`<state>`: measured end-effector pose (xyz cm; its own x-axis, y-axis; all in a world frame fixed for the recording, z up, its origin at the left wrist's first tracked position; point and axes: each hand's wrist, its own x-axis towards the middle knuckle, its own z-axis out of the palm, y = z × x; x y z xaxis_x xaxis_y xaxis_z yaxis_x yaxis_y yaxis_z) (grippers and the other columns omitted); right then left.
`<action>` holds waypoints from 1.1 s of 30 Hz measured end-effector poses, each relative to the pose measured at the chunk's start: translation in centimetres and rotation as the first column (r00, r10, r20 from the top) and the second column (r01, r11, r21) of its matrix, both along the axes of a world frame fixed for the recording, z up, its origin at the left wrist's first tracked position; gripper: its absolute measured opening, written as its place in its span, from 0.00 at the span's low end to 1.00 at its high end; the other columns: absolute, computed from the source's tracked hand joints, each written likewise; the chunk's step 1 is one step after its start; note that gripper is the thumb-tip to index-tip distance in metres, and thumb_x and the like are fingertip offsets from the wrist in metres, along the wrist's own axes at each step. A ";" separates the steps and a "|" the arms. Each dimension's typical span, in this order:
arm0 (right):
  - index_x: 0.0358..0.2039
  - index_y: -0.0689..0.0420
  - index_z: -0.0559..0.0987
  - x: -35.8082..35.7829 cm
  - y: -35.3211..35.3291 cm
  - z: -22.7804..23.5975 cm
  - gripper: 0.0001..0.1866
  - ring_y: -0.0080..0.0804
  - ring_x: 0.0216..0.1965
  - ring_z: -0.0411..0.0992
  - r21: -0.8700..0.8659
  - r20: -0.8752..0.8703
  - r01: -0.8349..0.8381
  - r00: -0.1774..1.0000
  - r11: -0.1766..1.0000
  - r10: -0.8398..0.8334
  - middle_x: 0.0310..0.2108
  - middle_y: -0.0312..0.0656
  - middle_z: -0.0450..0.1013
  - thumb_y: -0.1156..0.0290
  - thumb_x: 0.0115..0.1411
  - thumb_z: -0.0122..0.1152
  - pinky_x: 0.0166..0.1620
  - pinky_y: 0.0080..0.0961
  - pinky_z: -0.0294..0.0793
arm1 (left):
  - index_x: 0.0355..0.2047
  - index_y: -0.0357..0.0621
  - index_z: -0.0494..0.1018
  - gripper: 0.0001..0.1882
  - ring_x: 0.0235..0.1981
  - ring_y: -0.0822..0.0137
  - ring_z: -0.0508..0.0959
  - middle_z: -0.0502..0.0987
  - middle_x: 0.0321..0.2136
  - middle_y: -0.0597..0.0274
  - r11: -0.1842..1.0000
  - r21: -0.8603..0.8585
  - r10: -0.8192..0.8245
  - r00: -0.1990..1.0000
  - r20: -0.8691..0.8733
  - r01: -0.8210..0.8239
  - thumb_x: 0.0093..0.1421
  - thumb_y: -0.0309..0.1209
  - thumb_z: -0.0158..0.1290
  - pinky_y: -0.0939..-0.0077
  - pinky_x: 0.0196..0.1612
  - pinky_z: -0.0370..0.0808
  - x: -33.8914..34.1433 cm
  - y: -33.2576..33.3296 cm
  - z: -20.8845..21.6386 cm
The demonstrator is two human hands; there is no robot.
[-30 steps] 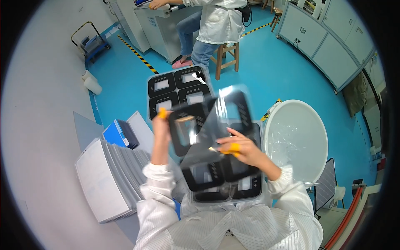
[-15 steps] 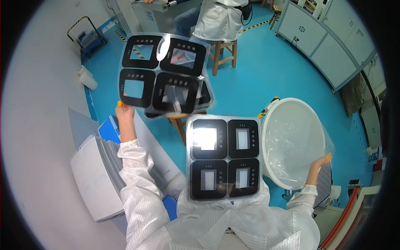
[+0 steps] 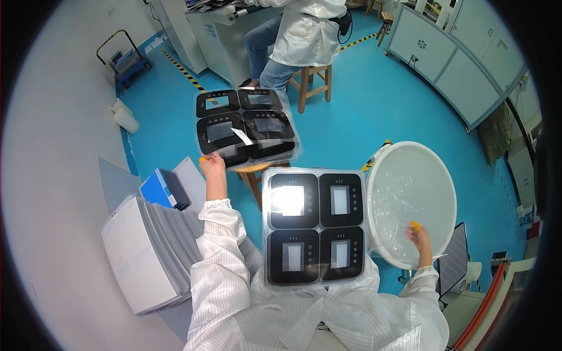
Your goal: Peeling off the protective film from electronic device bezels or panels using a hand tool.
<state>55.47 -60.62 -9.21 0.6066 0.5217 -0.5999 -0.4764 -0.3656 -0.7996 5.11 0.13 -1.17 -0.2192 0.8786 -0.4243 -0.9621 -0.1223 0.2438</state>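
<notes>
Two clear plastic sheets, each carrying four black rectangular panels with small windows, are in view. Left hand (image 3: 212, 165) is raised out front and pinches the lower left corner of the held sheet of four black panels (image 3: 246, 126), which hangs in the air over the blue floor (image 3: 363, 105), tilted; a yellow fingertip cover shows at the grip. A white strip sits across its middle, with glare on the film, so the lower panels are hard to read. The second sheet of four black panels (image 3: 315, 225) lies flat close to the body; what it rests on is hidden beneath it, though a wooden stool (image 3: 253, 175) peeks out just behind. Right hand (image 3: 417, 234) is at the near rim of a large round white tub (image 3: 410, 199) lined with crumpled clear film; only its back shows, so cannot tell if the fingers grip anything. Grey-white stacked trays (image 3: 146, 251) sit to the left with a blue box (image 3: 157, 190) on top. Another person in a white coat (image 3: 304, 29) sits on a stool beyond, head cut off by the frame.
</notes>
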 end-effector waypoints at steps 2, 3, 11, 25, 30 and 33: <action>0.31 0.57 0.73 3.7 -3.4 0.0 0.09 0.24 0.24 0.71 0.129 0.093 0.321 0.938 0.938 -0.334 0.25 0.37 0.72 0.65 0.59 0.50 0.28 0.17 0.71 | 0.39 0.23 0.66 0.18 0.43 0.53 0.75 0.74 0.39 0.45 0.999 -0.032 -0.024 1.000 0.000 0.024 0.63 0.27 0.29 0.64 0.48 0.75 2.2 -0.8 0.6; 0.27 0.56 0.72 5.0 -3.2 1.2 0.09 0.23 0.23 0.71 0.185 0.120 0.458 0.868 0.870 -0.482 0.22 0.35 0.72 0.65 0.59 0.50 0.28 0.16 0.71 | 0.41 0.24 0.65 0.19 0.45 0.53 0.74 0.73 0.41 0.45 0.998 -0.047 -0.044 0.995 -0.092 0.039 0.64 0.29 0.28 0.62 0.51 0.73 2.4 -1.3 1.1; 0.46 0.59 0.75 -3.5 14.5 11.3 0.14 0.23 0.33 0.72 0.178 0.727 0.043 0.668 0.983 -0.161 0.33 0.40 0.75 0.70 0.62 0.47 0.39 0.18 0.71 | 0.53 0.31 0.60 0.20 0.48 0.61 0.70 0.70 0.45 0.52 0.984 -0.169 -0.157 0.701 -0.695 0.053 0.61 0.24 0.33 0.70 0.51 0.67 0.0 -5.5 3.6; 0.53 0.59 0.66 -30.2 37.8 13.3 0.25 0.56 0.61 0.46 -0.281 0.943 -0.737 -0.093 0.615 0.320 0.57 0.56 0.54 0.68 0.54 0.56 0.61 0.46 0.46 | 0.49 0.36 0.67 0.21 0.44 0.70 0.72 0.72 0.44 0.56 0.703 -0.192 -0.333 0.080 -0.939 0.684 0.53 0.16 0.49 0.80 0.48 0.69 2.4 -20.9 1.9; 0.50 0.58 0.70 -30.9 36.7 12.4 0.22 0.55 0.61 0.47 -0.416 0.908 -0.724 -0.299 0.549 0.294 0.55 0.55 0.56 0.68 0.54 0.57 0.60 0.50 0.48 | 0.50 0.33 0.65 0.21 0.39 0.75 0.73 0.72 0.39 0.59 0.643 -0.242 -0.447 0.099 -0.889 0.727 0.54 0.15 0.47 0.85 0.44 0.69 2.6 -21.6 1.3; 0.49 0.59 0.70 -30.6 36.9 12.6 0.22 0.55 0.60 0.48 -0.361 0.927 -0.733 -0.216 0.577 0.307 0.54 0.54 0.57 0.68 0.53 0.57 0.60 0.47 0.49 | 0.51 0.33 0.65 0.21 0.39 0.75 0.73 0.72 0.39 0.61 0.632 -0.270 -0.523 0.142 -0.840 0.726 0.55 0.15 0.46 0.86 0.44 0.69 3.0 -21.5 1.6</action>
